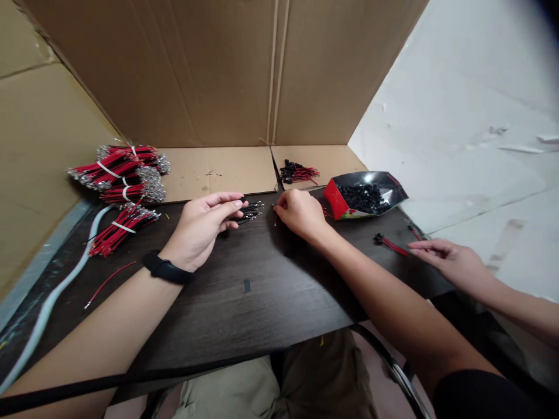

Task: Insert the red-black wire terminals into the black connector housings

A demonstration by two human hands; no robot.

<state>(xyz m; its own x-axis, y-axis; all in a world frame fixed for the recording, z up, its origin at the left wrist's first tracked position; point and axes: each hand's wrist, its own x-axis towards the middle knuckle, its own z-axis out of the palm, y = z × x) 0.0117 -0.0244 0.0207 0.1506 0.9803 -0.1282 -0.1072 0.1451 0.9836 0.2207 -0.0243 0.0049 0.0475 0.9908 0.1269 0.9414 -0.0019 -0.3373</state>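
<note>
My left hand (209,218), with a black band on its wrist, pinches a small black connector housing (243,200) between thumb and fingertips. Just beyond those fingers several black wires (252,214) with bare metal terminals lie on the dark table. A short way to the right, my right hand (299,212) is closed, thumb against forefinger, on a thin red wire (275,217) whose end hangs below the fingers. The two hands are apart. Part of what each one holds is hidden by the fingers.
Bundles of red and black wires (124,227) lie at the left near a pale cable (56,302) and a loose red wire (109,283). A box of black housings (364,198) and a wire pile (297,172) stand right. Another person's hand (449,262) touches connector wires (391,244).
</note>
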